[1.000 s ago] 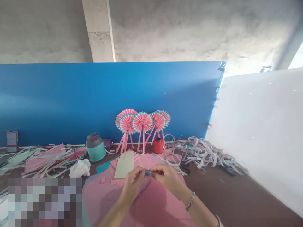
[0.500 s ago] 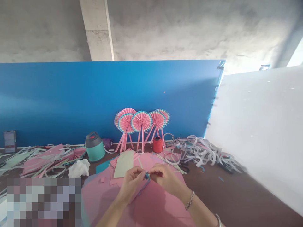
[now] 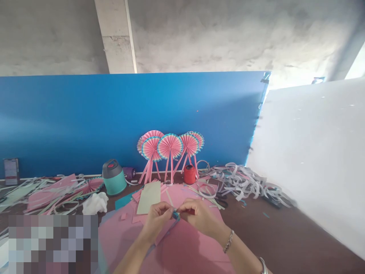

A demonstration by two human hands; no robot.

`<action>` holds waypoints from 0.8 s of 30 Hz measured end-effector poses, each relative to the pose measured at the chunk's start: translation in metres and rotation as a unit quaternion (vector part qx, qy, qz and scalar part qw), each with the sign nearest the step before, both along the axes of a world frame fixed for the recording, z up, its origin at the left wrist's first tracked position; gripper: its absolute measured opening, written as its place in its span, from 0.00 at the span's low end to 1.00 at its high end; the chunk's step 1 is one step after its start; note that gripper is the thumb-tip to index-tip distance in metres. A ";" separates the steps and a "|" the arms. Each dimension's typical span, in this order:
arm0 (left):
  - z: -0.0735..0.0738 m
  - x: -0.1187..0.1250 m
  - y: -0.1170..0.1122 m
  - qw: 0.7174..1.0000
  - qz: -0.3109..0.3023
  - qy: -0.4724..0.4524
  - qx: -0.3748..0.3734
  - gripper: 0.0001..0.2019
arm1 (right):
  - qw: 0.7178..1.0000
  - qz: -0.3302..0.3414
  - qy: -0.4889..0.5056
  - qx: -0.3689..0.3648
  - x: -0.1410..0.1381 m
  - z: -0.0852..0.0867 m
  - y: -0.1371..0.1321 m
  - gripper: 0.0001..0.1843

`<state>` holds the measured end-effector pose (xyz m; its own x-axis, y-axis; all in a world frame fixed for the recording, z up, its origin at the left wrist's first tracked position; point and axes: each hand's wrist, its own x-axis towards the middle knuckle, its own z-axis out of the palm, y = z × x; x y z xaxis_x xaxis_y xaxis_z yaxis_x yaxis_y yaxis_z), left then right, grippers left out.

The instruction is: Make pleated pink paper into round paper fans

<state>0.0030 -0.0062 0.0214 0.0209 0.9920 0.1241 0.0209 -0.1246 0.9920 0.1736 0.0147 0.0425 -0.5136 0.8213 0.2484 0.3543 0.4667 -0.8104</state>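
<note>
Against the far blue panel (image 3: 71,121) stand paper fans (image 3: 170,146) on pink sticks, with a red container (image 3: 189,174) just in front of them. To their left are a teal container with a grey top (image 3: 114,180), a purple object (image 3: 129,172) and, at the far left, a phone (image 3: 11,171) propped upright. A white crumpled wad (image 3: 95,203) lies near the teal container, beside a spread of paper strips (image 3: 65,196). A heap of white strips (image 3: 245,182) fills the far right of the surface (image 3: 273,232), close to black scissor handles (image 3: 222,202). The near left corner is pixelated, so what lies there cannot be told.

Five fans stand; one more folded fan (image 3: 92,185) lies at left. There is one pale green sheet (image 3: 148,198); the pink sheets (image 3: 196,251) overlap too much to count.

The left hand (image 3: 159,219) and right hand (image 3: 198,215) pinch a small folded paper piece (image 3: 176,215) between fingertips, above the pink sheets. It looks blue and narrow, pleated at its edge; the fingers hide its ends.
</note>
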 end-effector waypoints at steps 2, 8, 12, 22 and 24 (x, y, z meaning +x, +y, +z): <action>0.000 -0.002 0.000 1.000 -0.007 0.011 0.009 0.14 | 1.000 0.003 0.006 0.001 0.000 0.000 0.001 0.13; 0.000 -0.008 0.002 0.998 -0.033 0.061 0.011 0.16 | 1.000 -0.002 -0.008 0.007 0.001 0.001 0.000 0.11; -0.001 -0.010 0.004 0.995 -0.062 0.074 0.008 0.14 | 1.000 0.006 -0.026 0.016 0.002 -0.003 0.001 0.11; -0.007 -0.018 0.004 0.978 -0.081 0.187 0.037 0.09 | 0.997 0.022 -0.064 0.023 0.002 -0.008 0.000 0.12; -0.007 -0.018 0.004 0.977 -0.084 0.193 0.034 0.09 | 0.997 0.021 -0.070 0.028 0.002 -0.009 0.000 0.12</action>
